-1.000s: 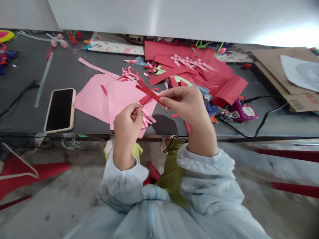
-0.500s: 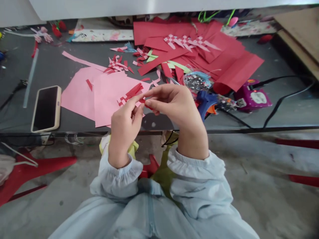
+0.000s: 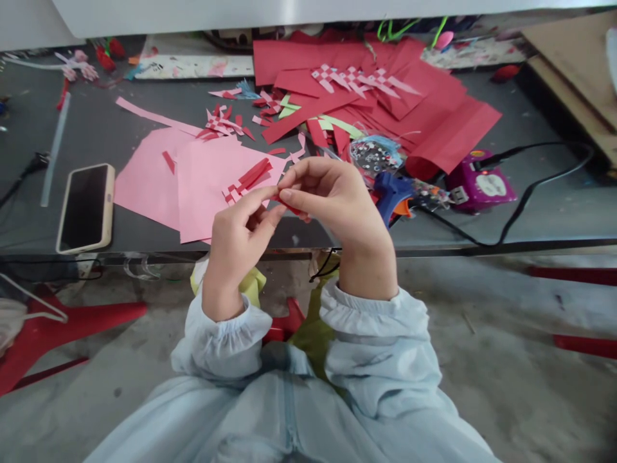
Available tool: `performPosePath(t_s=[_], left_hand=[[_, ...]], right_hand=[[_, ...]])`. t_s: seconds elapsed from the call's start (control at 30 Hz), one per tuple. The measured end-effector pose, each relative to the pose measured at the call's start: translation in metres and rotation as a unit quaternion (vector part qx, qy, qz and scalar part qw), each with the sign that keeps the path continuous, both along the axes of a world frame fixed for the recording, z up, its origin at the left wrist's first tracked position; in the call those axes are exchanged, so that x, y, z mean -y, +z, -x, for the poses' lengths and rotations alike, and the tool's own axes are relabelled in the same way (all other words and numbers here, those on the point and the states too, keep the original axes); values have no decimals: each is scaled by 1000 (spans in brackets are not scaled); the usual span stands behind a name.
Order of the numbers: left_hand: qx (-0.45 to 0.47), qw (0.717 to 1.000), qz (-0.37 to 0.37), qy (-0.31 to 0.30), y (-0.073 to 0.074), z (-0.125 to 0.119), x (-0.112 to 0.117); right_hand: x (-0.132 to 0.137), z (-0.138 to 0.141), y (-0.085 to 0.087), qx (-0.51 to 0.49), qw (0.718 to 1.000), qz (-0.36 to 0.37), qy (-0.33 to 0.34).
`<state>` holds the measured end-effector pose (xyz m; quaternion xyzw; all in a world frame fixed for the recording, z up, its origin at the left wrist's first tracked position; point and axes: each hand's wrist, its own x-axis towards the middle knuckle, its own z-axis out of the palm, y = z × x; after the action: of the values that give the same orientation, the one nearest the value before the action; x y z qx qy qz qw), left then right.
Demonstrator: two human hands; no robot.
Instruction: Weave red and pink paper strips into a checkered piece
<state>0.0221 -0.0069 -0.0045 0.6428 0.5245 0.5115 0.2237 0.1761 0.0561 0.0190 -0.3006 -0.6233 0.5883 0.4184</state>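
Both my hands meet at the fingertips. My right hand point(image 3: 349, 209) has its thumb and fingers pinched together on a bit of red paper point(image 3: 293, 207), which shows just under the thumb. My left hand point(image 3: 238, 228) reaches its index finger to those fingertips, its thumb bent a little lower; I cannot tell whether it grips the paper too.

Just beyond my left index finger are woven strips point(image 3: 254, 172), red and pink; I cannot tell whether they lie on the pink sheet point(image 3: 200, 202) behind them. Just right of my right hand lies a blue glue gun point(image 3: 394, 193), with beads point(image 3: 376, 153) past it. Left of my left hand, well apart, lies a phone point(image 3: 85, 207), screen dark. Right of the gun sits a purple box point(image 3: 482, 185). Farther off, beyond my hands, scraps point(image 3: 220, 122) lie to the left and red sheets point(image 3: 463, 128) to the right, checked pieces point(image 3: 354, 78) on top.
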Motion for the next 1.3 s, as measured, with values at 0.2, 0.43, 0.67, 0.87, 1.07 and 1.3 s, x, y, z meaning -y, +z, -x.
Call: performPosePath(t_s=[0.2,0.43,0.67,0.87,1.07,1.3], left_hand=[[16,1000,7,14,0,-3,0],[124,986,13,114,3,-7,-5],[288,946,68,131,8,-3,-6],[261,948,110,142,6,1,-9],[171,968,41,180,6,13,-1],[167,968,92,166,12,23,17]], right_hand=[[0,2,-4,8,1000,-11,-3],[1,8,-5,2,1000,-13,-23],[1,15,-9,49,998,-43,-4],[1,16,-11,43,998,-33,9],[0,6,-8,85,993,-33,80],[2,3,-8,101,988,-26,114]])
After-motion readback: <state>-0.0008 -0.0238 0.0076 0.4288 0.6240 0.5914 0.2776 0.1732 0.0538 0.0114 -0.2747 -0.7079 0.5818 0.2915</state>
